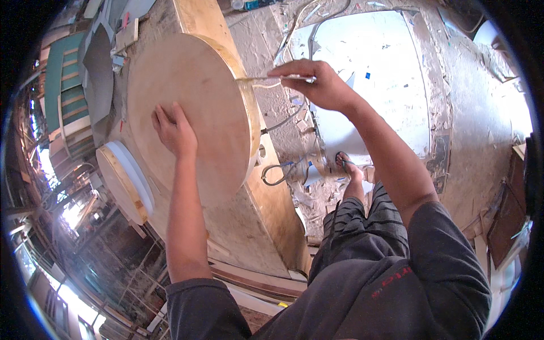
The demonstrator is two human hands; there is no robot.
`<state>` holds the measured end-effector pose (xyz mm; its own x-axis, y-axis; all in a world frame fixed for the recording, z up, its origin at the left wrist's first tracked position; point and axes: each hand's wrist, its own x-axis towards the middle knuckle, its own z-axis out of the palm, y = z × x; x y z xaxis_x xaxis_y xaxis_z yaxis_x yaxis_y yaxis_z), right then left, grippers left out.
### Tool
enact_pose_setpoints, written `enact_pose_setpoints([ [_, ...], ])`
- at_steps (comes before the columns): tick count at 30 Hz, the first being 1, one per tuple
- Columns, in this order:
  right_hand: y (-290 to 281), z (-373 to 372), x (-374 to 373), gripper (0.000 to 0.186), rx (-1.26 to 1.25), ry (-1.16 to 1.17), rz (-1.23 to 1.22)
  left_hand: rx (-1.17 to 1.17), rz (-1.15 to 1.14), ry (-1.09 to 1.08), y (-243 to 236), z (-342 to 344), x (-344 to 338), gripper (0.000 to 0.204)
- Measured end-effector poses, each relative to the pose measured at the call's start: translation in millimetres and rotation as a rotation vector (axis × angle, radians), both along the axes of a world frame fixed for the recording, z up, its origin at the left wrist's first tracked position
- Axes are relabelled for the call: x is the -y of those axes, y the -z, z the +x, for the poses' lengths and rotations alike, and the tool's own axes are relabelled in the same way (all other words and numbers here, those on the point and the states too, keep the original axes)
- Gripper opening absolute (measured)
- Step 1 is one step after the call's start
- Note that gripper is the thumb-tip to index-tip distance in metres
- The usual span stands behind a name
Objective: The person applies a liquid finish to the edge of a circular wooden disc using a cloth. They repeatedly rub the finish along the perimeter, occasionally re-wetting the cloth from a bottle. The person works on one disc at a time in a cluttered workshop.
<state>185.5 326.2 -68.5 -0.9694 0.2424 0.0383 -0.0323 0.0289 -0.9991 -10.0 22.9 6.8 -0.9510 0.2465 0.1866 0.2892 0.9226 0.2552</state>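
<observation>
A large round wooden disc with a thick, yellowish side edge lies on the wooden workbench. Spread flat on its top face is my left hand, fingers apart. My right hand is closed around a thin, light-coloured flat tool at the disc's right side. The tool's far end meets the upper right part of the side edge, where yellowish streaks show. Whether that end is a brush or a blade, I cannot tell.
Left of the disc sits a smaller round piece with a white layer. A white sheet covers part of the littered floor at right. Cables and a dark looped hose hang beside the bench. Green slatted pieces stand far left.
</observation>
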Motion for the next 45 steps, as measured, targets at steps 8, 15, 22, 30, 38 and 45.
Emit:
enact_pose_setpoints([
  [8,19,13,18,0.042,-0.178,0.052,0.223,-0.053,-0.027,0.021,9,-5,-1,0.081],
  [15,16,50,46,0.061,-0.194,0.034,0.182,-0.09,-0.06,0.025,9,-7,2,0.079],
  [22,21,56,60,0.051,-0.2,0.081,0.141,-0.08,-0.059,0.047,8,-8,3,0.08],
  [30,28,70,67,0.049,-0.145,0.067,0.128,-0.062,-0.046,0.02,5,-5,-2,0.083],
  [38,27,77,52,0.045,-0.157,0.035,-0.117,-0.058,-0.017,0.022,5,-5,1,0.081],
  [45,5,74,71,0.051,-0.128,0.091,0.065,-0.066,-0.034,0.028,9,-8,1,0.08],
])
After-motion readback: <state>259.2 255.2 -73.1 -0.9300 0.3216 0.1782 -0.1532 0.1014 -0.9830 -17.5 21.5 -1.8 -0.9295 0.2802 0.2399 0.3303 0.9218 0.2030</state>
